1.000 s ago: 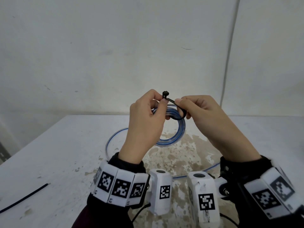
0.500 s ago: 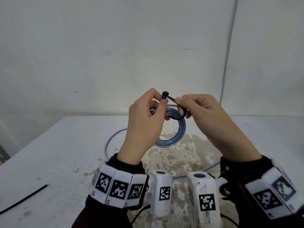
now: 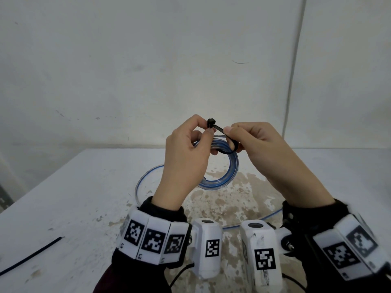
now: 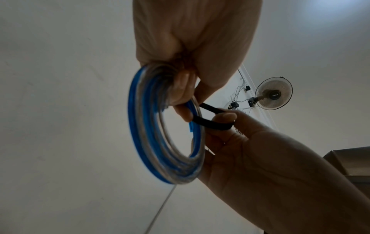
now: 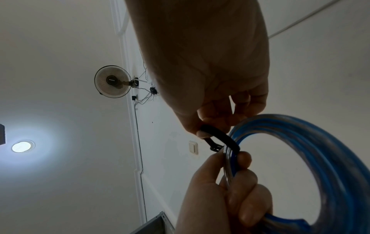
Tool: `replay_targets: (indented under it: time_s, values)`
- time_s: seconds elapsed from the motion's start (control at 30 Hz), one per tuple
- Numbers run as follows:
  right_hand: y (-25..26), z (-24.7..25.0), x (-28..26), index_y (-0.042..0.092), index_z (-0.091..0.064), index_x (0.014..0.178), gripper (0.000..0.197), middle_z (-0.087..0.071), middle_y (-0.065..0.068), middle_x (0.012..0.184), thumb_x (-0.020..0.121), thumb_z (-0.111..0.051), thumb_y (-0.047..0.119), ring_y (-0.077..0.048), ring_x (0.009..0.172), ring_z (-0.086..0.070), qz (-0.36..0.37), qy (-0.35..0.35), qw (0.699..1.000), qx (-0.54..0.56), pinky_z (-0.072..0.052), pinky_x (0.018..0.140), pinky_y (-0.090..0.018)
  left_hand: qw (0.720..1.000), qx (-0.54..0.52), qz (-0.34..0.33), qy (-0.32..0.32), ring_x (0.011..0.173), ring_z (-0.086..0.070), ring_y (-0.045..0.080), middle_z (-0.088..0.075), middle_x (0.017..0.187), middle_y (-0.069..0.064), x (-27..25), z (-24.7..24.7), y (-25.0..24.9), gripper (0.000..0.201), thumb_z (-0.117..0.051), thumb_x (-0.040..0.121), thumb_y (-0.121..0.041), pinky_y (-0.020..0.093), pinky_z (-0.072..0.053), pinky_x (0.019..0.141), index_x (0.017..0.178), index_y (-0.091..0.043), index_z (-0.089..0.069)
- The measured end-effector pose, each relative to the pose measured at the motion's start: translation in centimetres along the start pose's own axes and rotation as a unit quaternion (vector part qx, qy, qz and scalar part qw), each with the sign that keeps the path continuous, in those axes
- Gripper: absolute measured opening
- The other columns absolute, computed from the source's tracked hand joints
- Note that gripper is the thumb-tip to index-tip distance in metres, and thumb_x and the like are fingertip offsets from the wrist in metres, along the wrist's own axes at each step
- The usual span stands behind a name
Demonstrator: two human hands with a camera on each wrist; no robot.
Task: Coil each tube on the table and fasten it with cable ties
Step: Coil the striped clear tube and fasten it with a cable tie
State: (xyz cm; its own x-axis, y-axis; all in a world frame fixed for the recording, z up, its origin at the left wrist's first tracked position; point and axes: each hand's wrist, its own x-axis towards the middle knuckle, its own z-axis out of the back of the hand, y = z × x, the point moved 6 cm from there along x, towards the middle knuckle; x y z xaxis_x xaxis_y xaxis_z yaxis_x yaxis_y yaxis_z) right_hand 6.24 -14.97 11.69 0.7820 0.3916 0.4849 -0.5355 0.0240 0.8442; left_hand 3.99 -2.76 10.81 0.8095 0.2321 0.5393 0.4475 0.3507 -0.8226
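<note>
A clear tube with a blue stripe is wound into a coil (image 3: 220, 178) (image 4: 152, 142) (image 5: 320, 158) held upright above the table. My left hand (image 3: 186, 157) grips the top of the coil and pinches the head of a black cable tie (image 3: 211, 123). The tie's strap (image 4: 212, 123) (image 5: 220, 136) loops around the coil's strands. My right hand (image 3: 260, 149) pinches that strap just right of the coil. The tube's loose tail (image 3: 143, 182) curves down onto the table behind my left wrist.
A white stained table (image 3: 84, 197) stands against a pale wall. A second black cable tie (image 3: 31, 256) lies near the table's front left edge. The wrist views look up at a ceiling with a wall fan (image 4: 272, 93) and a lamp (image 5: 21, 146).
Both hands have hardly moved. The right hand's pinch on the strap has shifted slightly, and the loop around the coil looks about the same size.
</note>
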Motion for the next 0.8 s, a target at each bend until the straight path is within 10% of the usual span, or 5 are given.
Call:
replay_targets:
  time_s: [0.8]
  values:
    - [-0.75, 0.16, 0.20, 0.008, -0.048, 0.057, 0.040, -0.052, 0.011, 0.049, 0.096, -0.047, 0.012, -0.001, 0.056, -0.049, -0.005, -0.014, 1.000, -0.011, -0.038, 0.064, -0.012, 1.000, 0.004, -0.003, 0.004, 0.034, -0.046, 0.002, -0.062, 0.062, 0.021, 0.10, -0.06, 0.42, 0.010, -0.051, 0.095, -0.010, 0.020, -0.032, 0.046, 0.089, -0.004, -0.057]
